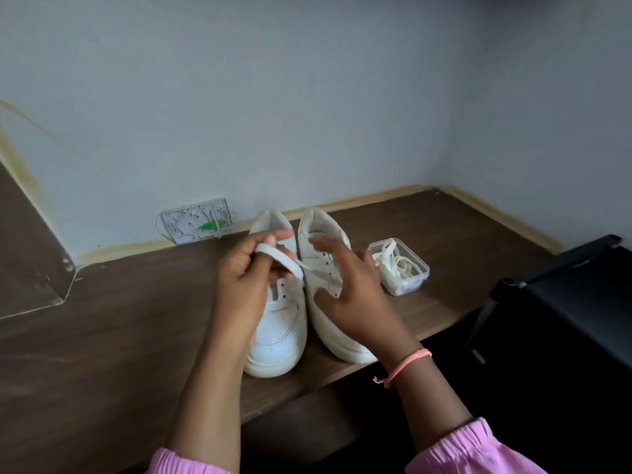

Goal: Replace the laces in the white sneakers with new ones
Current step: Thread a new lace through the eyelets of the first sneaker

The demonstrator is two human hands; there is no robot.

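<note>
Threading has barely begun, by the look of it: two white sneakers stand side by side on the desk (pixel 102 336), toes toward the person, and both show bare eyelets. The left hand (pixel 244 285) pinches a flat white lace (pixel 284 260) over the left shoe (pixel 277 323), its fingers curled round the band. The right hand (pixel 345 295) hovers over the right shoe (pixel 328 234) with fingers spread and loosely bent; whether it grips the lace's far end cannot be told. Whether this lace is an old one coming out or a new one going in is unclear. Judged from this, lacing of both shoes remains. Just right of the shoes sits a clear tub (pixel 415 282), lidless, holding a loose tangle of pale laces (pixel 396 265).
</note>
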